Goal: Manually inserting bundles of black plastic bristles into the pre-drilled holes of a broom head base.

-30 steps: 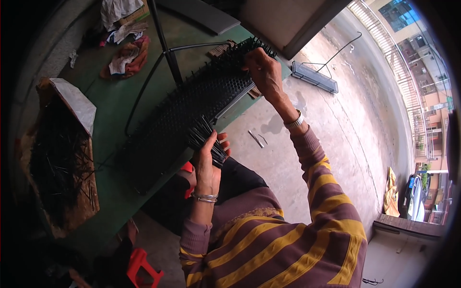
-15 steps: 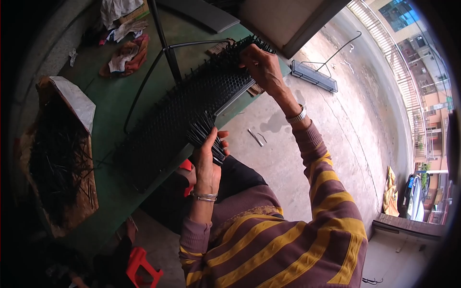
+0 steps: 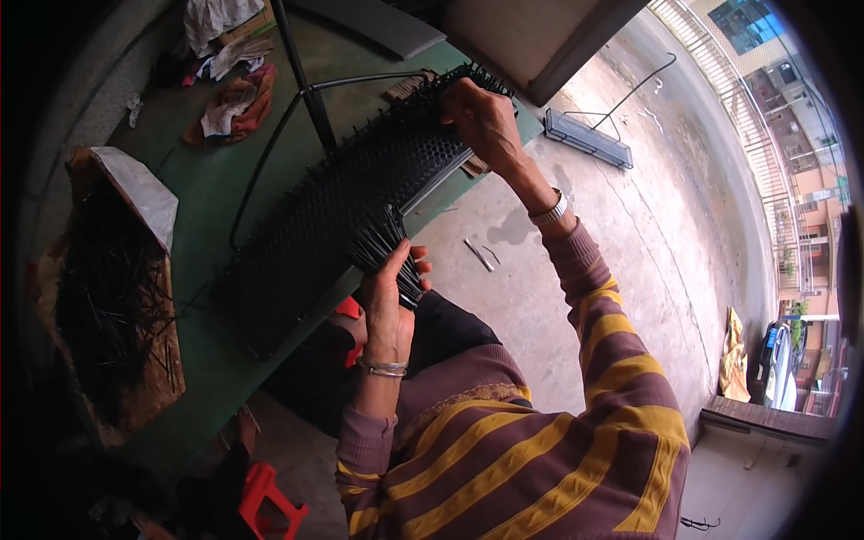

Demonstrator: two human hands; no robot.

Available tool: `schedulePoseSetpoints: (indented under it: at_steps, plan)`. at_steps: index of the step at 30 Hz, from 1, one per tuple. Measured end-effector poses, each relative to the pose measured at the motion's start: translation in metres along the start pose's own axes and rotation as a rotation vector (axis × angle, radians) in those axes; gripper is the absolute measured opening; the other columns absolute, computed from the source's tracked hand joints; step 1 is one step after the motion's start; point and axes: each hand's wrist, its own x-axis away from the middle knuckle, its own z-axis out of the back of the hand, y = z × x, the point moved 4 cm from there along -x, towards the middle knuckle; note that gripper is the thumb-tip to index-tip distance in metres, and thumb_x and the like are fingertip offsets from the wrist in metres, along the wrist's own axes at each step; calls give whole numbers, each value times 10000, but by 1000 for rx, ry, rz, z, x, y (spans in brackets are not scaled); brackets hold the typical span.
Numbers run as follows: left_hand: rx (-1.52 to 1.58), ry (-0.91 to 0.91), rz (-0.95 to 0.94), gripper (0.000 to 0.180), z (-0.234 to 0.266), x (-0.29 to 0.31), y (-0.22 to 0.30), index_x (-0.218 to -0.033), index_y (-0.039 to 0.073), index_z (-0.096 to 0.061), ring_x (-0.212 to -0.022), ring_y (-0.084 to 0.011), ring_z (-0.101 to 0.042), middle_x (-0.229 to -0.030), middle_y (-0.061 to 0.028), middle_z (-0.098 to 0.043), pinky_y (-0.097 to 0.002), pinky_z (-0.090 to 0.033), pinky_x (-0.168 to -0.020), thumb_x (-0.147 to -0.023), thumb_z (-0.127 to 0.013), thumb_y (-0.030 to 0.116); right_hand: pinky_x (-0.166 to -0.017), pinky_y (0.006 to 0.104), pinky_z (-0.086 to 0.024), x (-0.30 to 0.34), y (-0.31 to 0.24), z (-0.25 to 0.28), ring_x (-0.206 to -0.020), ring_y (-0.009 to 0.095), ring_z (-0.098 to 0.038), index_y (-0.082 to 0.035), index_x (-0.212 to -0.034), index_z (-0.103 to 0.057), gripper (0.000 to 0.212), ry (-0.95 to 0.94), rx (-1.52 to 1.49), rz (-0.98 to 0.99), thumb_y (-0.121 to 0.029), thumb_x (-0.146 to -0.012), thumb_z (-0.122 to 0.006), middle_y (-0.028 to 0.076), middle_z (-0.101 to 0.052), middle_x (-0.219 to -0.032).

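A bundle of thin black strips (image 3: pixel 376 241) is clasped in my left hand (image 3: pixel 385 290), thumb across it, at the near edge of a black mesh rack (image 3: pixel 396 175). Rows of short black strips (image 3: pixel 396 117) stick up from the rack's far side and right end. At that right end my right hand (image 3: pixel 488 124) has its fingers pinched together low against the mesh. Whatever sits between those fingertips is hidden. A black rod frame (image 3: pixel 313 112) rises from behind the rack.
The rack lies on a green table (image 3: pixel 202 189). An open box (image 3: pixel 166 360) of loose black strips stands at the left, with crumpled cloths (image 3: pixel 238 108) beyond. Another hooked rack (image 3: pixel 589 139) is on the concrete floor at right. Below the table is a red stool (image 3: pixel 270 504).
My right hand has shifted slightly left at the rack's right end, its fingers still bent together. The left hand keeps its hold on the bundle in nearly the same place.
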Motion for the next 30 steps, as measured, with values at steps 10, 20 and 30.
schedulePoseSetpoints:
  at_steps: [10, 20, 30]
  plan:
    - [2, 0, 18, 149, 0, -2, -2, -943, 59, -648, -710, -136, -637, -840, -52, -674, -241, -491, -522, -893, -681, 196, -613, 339, -477, 5, -6, -12, -690, 237, -599, -115, -870, -636, 55, 46, 286, 102, -92, -826, -613, 65, -577, -795]
    - [-9, -6, -6, 168, -5, 4, 1, -963, 63, -653, -750, -154, -668, -874, -55, -693, -239, -499, -523, -883, -691, 207, -696, 406, -444, 20, 3, -14, -808, 282, -607, -180, -935, -704, 112, 130, 339, 25, -181, -840, -644, 75, -606, -857]
    - [-60, -3, -15, 181, -6, 8, 4, -981, 77, -658, -751, -159, -675, -876, -62, -701, -244, -495, -523, -871, -697, 216, -680, 334, -513, 53, -42, -11, -784, 215, -632, -49, -1150, -670, 332, -172, -99, -155, -245, -883, -689, 103, -656, -931]
